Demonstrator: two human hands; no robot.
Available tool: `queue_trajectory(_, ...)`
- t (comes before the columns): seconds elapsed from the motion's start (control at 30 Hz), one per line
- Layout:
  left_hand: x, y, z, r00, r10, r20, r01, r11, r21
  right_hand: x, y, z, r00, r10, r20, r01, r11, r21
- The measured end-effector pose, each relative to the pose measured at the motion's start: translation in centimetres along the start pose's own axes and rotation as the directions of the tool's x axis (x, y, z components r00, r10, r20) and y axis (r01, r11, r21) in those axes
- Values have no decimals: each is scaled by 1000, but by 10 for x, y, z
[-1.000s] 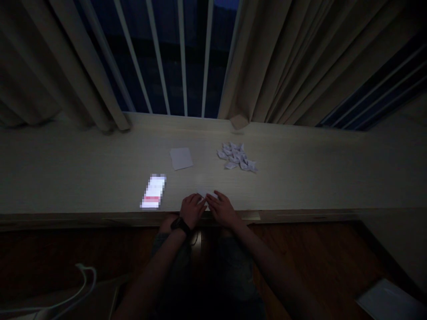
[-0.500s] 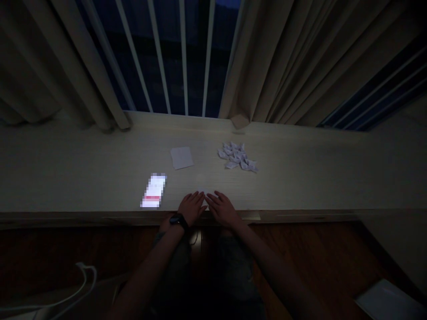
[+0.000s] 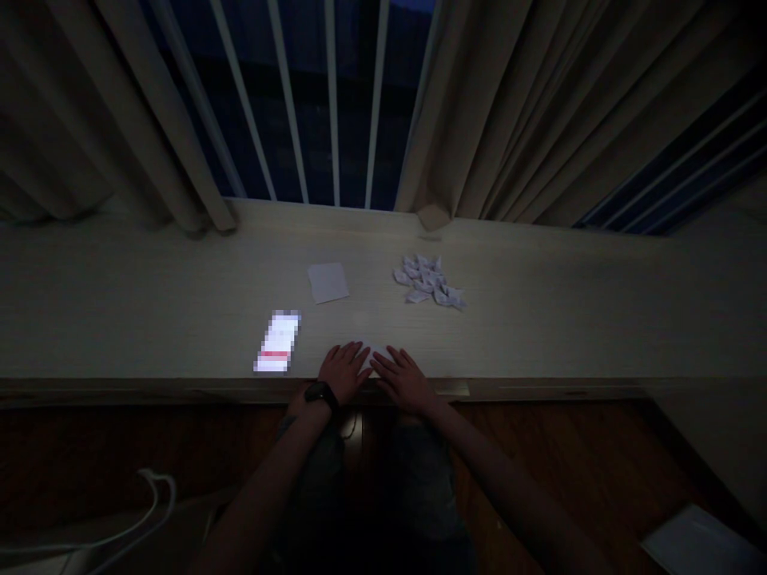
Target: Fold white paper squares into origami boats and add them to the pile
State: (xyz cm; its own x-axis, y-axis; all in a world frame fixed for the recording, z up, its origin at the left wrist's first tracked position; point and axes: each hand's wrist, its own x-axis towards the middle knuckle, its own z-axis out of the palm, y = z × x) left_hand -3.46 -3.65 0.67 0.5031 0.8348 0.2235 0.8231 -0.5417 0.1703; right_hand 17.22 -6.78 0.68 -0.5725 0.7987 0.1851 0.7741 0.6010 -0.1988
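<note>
The single view comes from a camera on the person's head, above the lap, looking forward and steeply down across the near edge of the counter (image 3: 569,311). It faces the barred window (image 3: 303,104) beyond the far edge. It sees wide, from well above: the left hand (image 3: 343,374) and right hand (image 3: 405,382) look small at the near edge, and floor (image 3: 539,455) shows below it.

Your left hand (image 3: 343,373) now lies flatter, its fingers straighter than a second ago; your right hand (image 3: 406,382) sits slightly farther from it, and more white paper (image 3: 376,350) shows between them than half a second ago.
</note>
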Motion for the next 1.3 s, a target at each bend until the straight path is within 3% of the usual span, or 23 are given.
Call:
queue_trajectory(0.23, -1, 7, -6, 998, -52, -20, 52, 999, -4, -14, -2, -7, 999, 38, -14, -38, 999, 31)
queue_trajectory(0.43, -2, 14, -2, 992, -107, -62, 105, 994, -36, -24, -2, -5, 988, 147, -53, -141, 985, 99)
queue_trajectory(0.97, 5, 9, 3, 990, -115, -77, 110, 992, -66, -33, -2, 6, 956, 252, -147, -222, 955, 196)
queue_trajectory(1.13, 16, 15, 10, 987, -137, -81, 131, 988, -78, -32, -20, -1, 942, 326, -84, -307, 934, 184)
queue_trajectory(1.3, 21, 5, 14, 997, -46, -58, 41, 996, -84, -19, -18, -1, 936, 349, -55, -321, 905, 279)
